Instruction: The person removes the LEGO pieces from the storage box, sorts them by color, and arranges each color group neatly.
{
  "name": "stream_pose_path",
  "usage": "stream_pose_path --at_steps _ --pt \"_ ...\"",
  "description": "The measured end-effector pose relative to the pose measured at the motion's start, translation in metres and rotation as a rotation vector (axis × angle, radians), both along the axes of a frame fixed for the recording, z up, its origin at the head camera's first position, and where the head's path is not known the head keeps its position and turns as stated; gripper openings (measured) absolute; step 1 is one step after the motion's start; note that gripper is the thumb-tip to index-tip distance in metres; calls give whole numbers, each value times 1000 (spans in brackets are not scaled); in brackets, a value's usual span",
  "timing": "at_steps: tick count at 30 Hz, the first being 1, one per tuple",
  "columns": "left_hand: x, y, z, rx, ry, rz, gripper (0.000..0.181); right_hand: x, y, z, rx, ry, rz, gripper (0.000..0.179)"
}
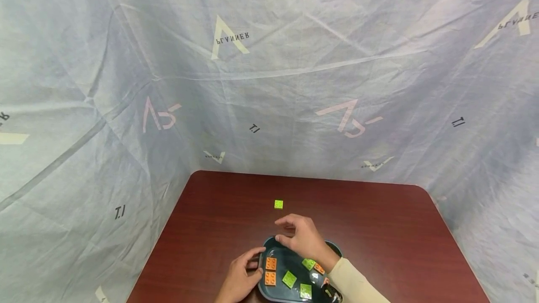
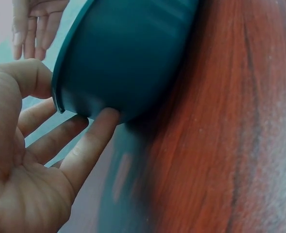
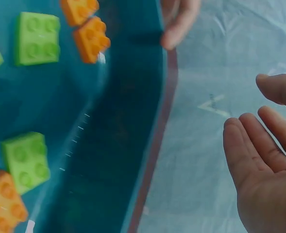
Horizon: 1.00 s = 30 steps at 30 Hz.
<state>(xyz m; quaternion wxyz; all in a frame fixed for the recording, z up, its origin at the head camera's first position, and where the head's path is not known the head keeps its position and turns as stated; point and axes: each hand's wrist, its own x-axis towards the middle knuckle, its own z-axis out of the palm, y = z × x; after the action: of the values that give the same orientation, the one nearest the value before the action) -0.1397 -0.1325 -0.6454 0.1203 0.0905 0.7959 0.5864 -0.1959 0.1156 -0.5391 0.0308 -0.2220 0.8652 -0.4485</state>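
My left hand [image 1: 242,275] holds the left side of a dark teal tray [image 1: 281,265], thumb and fingertips at its rim and outer wall in the left wrist view. Empty and with fingers loosely bent, my right hand [image 1: 305,237] is over the tray's far edge. A lone green toy brick [image 1: 279,204] lies on the table beyond that hand. Inside the tray, two orange toy bricks [image 1: 271,263] sit along the left side, and several green toy bricks [image 3: 37,39] lie around. Another orange brick [image 3: 6,201] touches a green one; my right forearm partly covers the tray's right side.
The tray stands near the front of a reddish-brown wooden table [image 1: 379,228]. Pale printed fabric [image 1: 273,83] hangs behind the table and along both sides. A dark device [image 1: 332,293] is at my right wrist, by a cream sleeve [image 1: 355,282].
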Motion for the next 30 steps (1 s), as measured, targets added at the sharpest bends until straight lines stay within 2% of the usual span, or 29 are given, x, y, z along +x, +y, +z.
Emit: stream_pose_path --at_steps 10,17,24,30 --pt "1 0 2 -1 -27 -10 49 14 -6 -31 36 -40 65 31" --pt "1 -1 2 -6 -25 -12 50 21 -8 -42 98 -76 115 27" --pt "0 0 1 -31 14 -13 50 29 -9 -57 137 -116 111 27" --pt "-1 0 2 -50 13 -8 50 31 -10 -66 138 -101 79 25"
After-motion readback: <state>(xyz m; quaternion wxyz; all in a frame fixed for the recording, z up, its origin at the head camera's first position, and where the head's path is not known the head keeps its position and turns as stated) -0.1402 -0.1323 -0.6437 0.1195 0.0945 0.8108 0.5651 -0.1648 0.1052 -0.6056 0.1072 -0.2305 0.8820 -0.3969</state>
